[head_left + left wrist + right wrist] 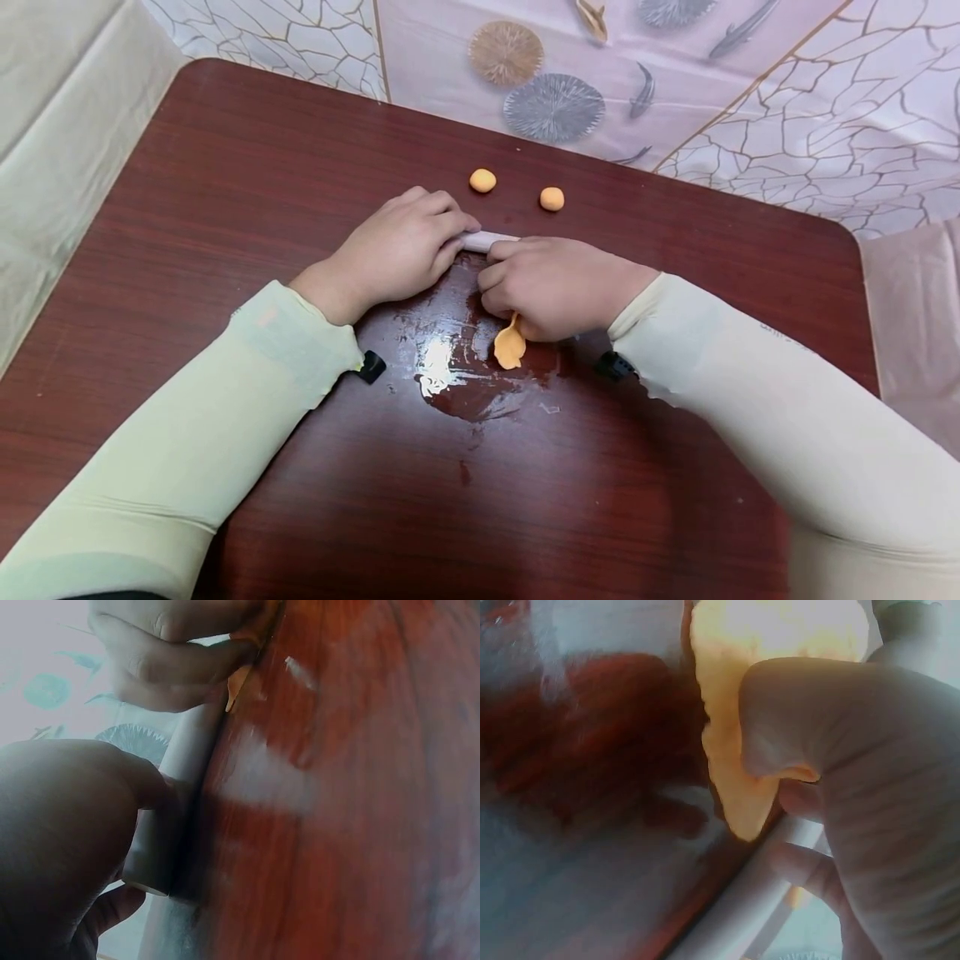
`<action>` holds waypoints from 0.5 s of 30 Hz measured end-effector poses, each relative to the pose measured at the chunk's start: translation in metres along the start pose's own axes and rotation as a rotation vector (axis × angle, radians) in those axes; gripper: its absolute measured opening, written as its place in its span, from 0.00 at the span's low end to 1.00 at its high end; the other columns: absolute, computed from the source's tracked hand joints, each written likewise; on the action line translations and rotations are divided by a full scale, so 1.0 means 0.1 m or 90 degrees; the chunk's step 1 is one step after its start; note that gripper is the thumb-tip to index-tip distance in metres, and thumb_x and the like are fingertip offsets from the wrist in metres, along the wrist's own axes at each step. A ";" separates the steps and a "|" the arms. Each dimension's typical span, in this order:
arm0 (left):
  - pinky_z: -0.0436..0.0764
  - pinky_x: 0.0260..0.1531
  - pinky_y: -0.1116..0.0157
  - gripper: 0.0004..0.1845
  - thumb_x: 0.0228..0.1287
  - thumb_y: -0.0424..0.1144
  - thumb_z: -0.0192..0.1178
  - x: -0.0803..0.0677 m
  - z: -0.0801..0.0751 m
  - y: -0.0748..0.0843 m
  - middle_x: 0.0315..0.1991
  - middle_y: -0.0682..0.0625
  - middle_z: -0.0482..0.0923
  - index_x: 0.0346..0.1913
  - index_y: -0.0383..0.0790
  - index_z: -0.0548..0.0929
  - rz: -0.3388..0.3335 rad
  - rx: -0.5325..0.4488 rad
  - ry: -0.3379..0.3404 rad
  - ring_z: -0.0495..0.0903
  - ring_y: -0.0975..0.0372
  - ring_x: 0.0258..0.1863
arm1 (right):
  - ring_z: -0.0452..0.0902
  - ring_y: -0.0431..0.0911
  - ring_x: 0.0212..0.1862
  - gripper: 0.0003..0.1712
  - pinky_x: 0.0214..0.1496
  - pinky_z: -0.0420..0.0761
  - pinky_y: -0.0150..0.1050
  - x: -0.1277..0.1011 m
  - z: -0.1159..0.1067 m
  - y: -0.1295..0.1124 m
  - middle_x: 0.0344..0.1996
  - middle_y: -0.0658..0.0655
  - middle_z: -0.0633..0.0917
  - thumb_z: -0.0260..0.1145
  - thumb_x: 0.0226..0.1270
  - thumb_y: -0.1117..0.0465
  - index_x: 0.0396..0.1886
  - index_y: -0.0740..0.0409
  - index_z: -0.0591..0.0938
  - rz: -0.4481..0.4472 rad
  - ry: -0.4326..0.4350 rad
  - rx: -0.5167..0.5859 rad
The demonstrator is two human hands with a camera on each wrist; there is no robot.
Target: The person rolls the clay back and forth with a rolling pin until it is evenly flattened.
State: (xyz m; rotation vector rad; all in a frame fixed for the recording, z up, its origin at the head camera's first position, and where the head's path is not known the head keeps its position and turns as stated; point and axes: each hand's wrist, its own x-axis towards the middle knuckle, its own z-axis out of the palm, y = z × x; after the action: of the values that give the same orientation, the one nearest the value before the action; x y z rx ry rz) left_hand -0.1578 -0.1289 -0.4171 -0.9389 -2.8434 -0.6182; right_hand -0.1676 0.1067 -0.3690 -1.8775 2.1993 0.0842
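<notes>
A smooth white rod (487, 241) lies on the table, partly covered by both hands. My left hand (401, 247) holds it near its left end, with thumb and fingers about it in the left wrist view. To the right, my right hand (562, 287) pinches a thin, flattened piece of orange dough or clay (510, 348). The right wrist view shows the thumb bent over this orange sheet (731, 765), whose edge is ragged. Fingers of that hand are beside the rod (739, 900); whether they touch it I cannot tell.
Two small orange balls (483, 181) sit beyond the rod, apart from each other. A shiny, wet-looking film (468, 392) with smears covers the middle of the dark red wooden table (337, 500). A patterned cloth (457, 50) hangs along the far edge.
</notes>
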 end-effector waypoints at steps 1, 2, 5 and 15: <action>0.75 0.55 0.52 0.16 0.80 0.43 0.55 0.00 0.00 0.00 0.52 0.49 0.81 0.63 0.47 0.84 -0.001 -0.003 0.000 0.76 0.51 0.49 | 0.72 0.51 0.46 0.11 0.51 0.77 0.46 -0.01 -0.01 0.01 0.34 0.44 0.79 0.68 0.48 0.67 0.27 0.44 0.81 0.002 0.000 0.002; 0.75 0.55 0.52 0.16 0.80 0.43 0.55 0.00 0.00 0.00 0.52 0.50 0.81 0.63 0.47 0.84 -0.002 -0.005 0.001 0.76 0.51 0.49 | 0.72 0.50 0.46 0.11 0.50 0.77 0.46 -0.02 -0.02 0.01 0.33 0.44 0.79 0.68 0.48 0.67 0.26 0.44 0.80 0.006 -0.001 0.006; 0.75 0.55 0.52 0.16 0.80 0.43 0.56 -0.01 0.00 -0.01 0.51 0.50 0.82 0.63 0.48 0.85 -0.003 -0.008 0.002 0.76 0.51 0.49 | 0.72 0.48 0.45 0.12 0.48 0.75 0.43 -0.03 -0.07 0.04 0.31 0.42 0.79 0.67 0.48 0.67 0.25 0.43 0.78 0.019 -0.009 0.040; 0.75 0.57 0.52 0.16 0.80 0.43 0.55 0.00 0.01 0.00 0.52 0.49 0.82 0.63 0.48 0.84 0.000 -0.007 0.002 0.76 0.51 0.51 | 0.73 0.40 0.35 0.12 0.41 0.74 0.36 -0.17 -0.15 0.18 0.28 0.42 0.81 0.67 0.56 0.64 0.28 0.40 0.77 0.124 -0.033 0.235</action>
State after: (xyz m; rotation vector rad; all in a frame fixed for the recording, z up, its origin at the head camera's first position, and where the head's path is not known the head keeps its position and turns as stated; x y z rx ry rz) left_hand -0.1584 -0.1287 -0.4178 -0.9379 -2.8400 -0.6350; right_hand -0.1849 0.1229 -0.3531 -1.4483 2.1772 -0.2204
